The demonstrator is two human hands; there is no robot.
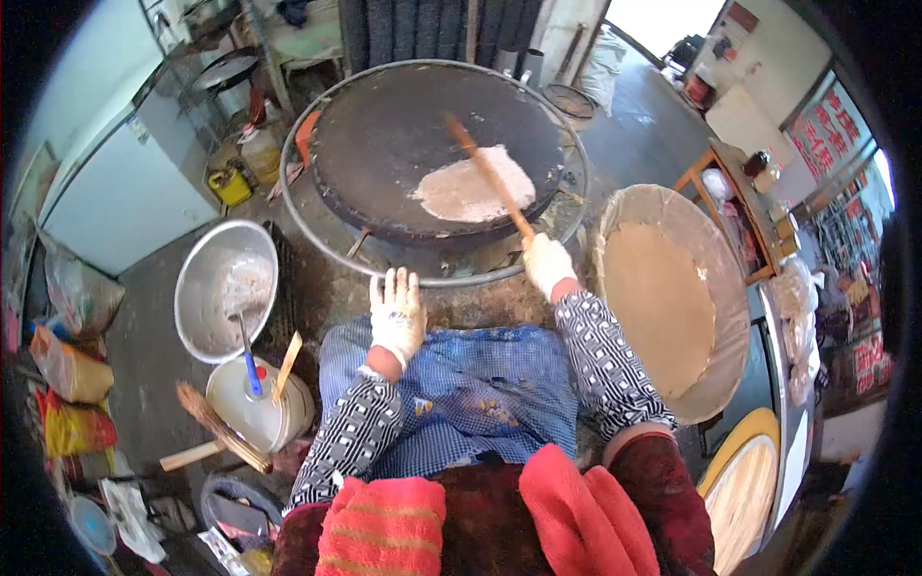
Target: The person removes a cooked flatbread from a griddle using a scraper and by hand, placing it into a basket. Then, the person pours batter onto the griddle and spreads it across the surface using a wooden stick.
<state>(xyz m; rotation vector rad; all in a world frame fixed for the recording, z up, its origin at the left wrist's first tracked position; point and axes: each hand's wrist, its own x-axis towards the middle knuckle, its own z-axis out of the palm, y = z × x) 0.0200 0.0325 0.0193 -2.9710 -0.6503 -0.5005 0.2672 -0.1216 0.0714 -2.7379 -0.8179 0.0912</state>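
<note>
In front of me is a large round dark griddle (375, 144) with a metal ring (432, 281) around it. A patch of pale batter (466, 192) lies spread on its near right part. My right hand (548, 263), in a white glove, is closed around the handle of a wooden spreader (488, 173). The spreader slants up and left across the batter, its far end over the griddle. My left hand (398, 315), also gloved, has its fingers stretched out beside the ring's near edge; I cannot tell whether they touch it.
To the right stands a lined round basket (725, 336) holding flat brown pancakes (663, 298). On the left are a metal basin (197, 288) with batter residue, a blue-handled ladle (253, 370), a white bucket (298, 418) and a straw brush (221, 425). A yellow jug (230, 182) stands farther back.
</note>
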